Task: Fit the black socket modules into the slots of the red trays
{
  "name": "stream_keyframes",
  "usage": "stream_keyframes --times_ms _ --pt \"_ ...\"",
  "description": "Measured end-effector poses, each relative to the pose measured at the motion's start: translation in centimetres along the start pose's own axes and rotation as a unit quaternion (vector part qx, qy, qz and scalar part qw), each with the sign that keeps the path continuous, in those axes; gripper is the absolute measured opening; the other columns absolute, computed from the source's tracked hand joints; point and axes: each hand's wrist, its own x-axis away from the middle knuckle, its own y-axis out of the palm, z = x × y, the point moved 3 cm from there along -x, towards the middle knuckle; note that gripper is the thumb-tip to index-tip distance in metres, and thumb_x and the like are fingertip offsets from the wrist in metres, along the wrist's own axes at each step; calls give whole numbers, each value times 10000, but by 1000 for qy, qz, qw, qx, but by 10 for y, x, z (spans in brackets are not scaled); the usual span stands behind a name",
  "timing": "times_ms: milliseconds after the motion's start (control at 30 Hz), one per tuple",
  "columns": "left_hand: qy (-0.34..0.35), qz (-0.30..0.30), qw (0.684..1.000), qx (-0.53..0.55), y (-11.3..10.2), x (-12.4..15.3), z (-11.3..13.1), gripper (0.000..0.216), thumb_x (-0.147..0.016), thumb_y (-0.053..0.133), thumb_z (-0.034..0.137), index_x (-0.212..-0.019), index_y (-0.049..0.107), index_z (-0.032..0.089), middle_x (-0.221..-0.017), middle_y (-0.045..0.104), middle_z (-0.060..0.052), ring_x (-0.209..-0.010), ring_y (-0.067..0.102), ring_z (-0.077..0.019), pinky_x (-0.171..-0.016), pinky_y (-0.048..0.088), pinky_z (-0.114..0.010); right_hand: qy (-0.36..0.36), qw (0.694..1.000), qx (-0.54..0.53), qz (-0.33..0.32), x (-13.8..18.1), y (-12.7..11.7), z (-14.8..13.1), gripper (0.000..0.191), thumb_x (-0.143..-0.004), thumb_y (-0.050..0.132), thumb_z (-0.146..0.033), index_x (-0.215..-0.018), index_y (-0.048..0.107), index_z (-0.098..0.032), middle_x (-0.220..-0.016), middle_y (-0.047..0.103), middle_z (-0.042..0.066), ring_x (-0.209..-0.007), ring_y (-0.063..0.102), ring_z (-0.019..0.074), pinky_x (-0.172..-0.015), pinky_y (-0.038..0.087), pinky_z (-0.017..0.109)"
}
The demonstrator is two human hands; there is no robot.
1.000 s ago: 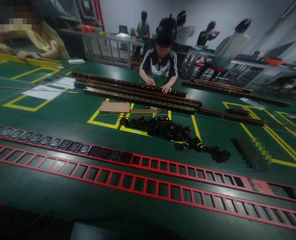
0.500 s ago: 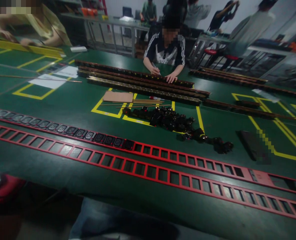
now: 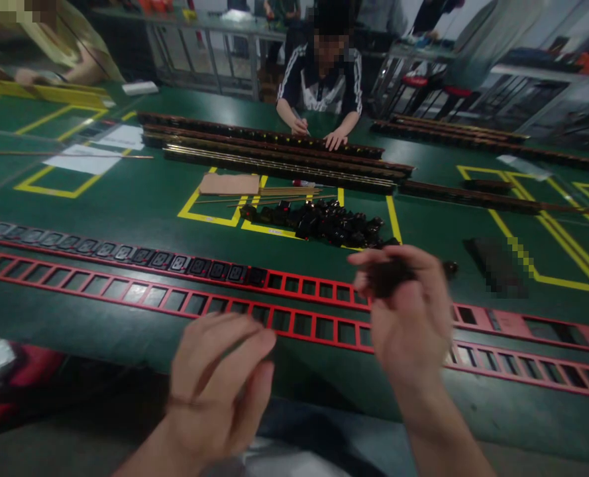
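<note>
My right hand [image 3: 408, 318] is raised over the table's near side, its fingers pinched round a small black socket part [image 3: 386, 277]. My left hand [image 3: 219, 377] hovers lower, near the table's front edge, fingers stretched out loosely and holding nothing. Beneath both hands lie two long red strips with rectangular cut-outs [image 3: 294, 324]. The farther strip has a row of black sockets [image 3: 175, 263] seated in its left part, ending at about the middle. A pile of loose black socket parts [image 3: 324, 225] lies beyond the strips.
Several long dark strips [image 3: 274, 156] lie across the green table [image 3: 135, 205], and a person [image 3: 324, 86] opposite has both hands on them. A cardboard piece [image 3: 229, 183], thin rods, white papers [image 3: 83, 159] and yellow floor-tape boxes mark the surface. Other people work at the back.
Both my hands have come up into view; before, neither showed. The right one now holds a black socket part. The camera has tilted downward and the view has shifted.
</note>
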Motion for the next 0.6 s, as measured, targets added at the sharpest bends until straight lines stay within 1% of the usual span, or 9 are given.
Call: stream_keyframes --times_ms 67,100,133,200,267,333,433,500,600 --pt "-1 -5 1000 6 34 -18 -26 272 -944 546 175 -1206 595 227 -1140 636 -71 -1061 610 -210 -950 525 -388 47 998 19 -22 -5 12 38 248 -945 605 -335 -1178 555 -264 -1032 703 35 -887 641 167 -771 521 320" --pt "-17 -22 1000 -2 50 -24 -42 286 -950 526 176 -1229 581 209 -1158 632 -86 -1084 603 -224 -964 516 -402 82 994 44 -48 -7 19 59 298 -917 632 -322 -1193 543 -251 -1023 703 33 -912 643 172 -788 516 322" --pt "-32 -24 999 -22 63 -30 -57 283 -953 516 189 -1228 584 190 -1161 631 -100 -1093 594 -241 -982 502 -429 101 991 69 -62 -9 24 78 287 -912 620 -325 -1178 553 -242 -1019 696 30 -913 639 170 -789 512 317" --pt "-46 -70 994 -66 84 -37 -85 315 -950 518 221 -1255 576 169 -1209 629 -117 -1134 570 -278 -1006 473 -478 123 977 134 -110 -12 33 108 205 -873 635 -307 -1058 612 -220 -1014 681 26 -892 630 167 -789 507 309" --pt "-41 -130 986 -92 98 -41 -103 348 -932 546 246 -1273 574 179 -1242 632 -108 -1164 558 -295 -1042 438 -510 129 963 177 -159 -12 40 128 256 -813 665 -246 -1062 620 -209 -1040 674 32 -883 632 173 -783 516 313" --pt "-23 -172 980 -94 105 -41 -112 366 -921 553 244 -1282 571 186 -1258 637 -97 -1183 563 -282 -1104 382 -523 112 955 203 -184 -10 44 137 357 -778 653 -175 -1131 608 -206 -1118 665 50 -934 640 186 -808 527 327" --pt "-1 -197 976 -96 112 -38 -114 331 -915 539 225 -1238 599 190 -1226 658 -87 -1174 581 -260 -1141 342 -517 48 950 239 -195 -6 46 139 448 -796 625 -120 -1233 584 -212 -1227 645 74 -1093 622 207 -929 512 359" --pt "4 -197 975 -105 114 -37 -113 301 -910 525 205 -1195 622 189 -1202 670 -85 -1161 587 -261 -1133 349 -516 12 944 266 -195 -4 46 139 454 -818 656 -135 -1257 579 -222 -1238 645 78 -1132 611 215 -980 495 374" --pt "5 -198 974 -107 115 -37 -112 295 -907 502 173 -1172 632 179 -1202 674 -88 -1147 591 -261 -1116 366 -508 -17 922 335 -194 -3 46 139 356 -820 739 -208 -1156 623 -220 -1139 667 77 -1067 610 239 -945 503 394"
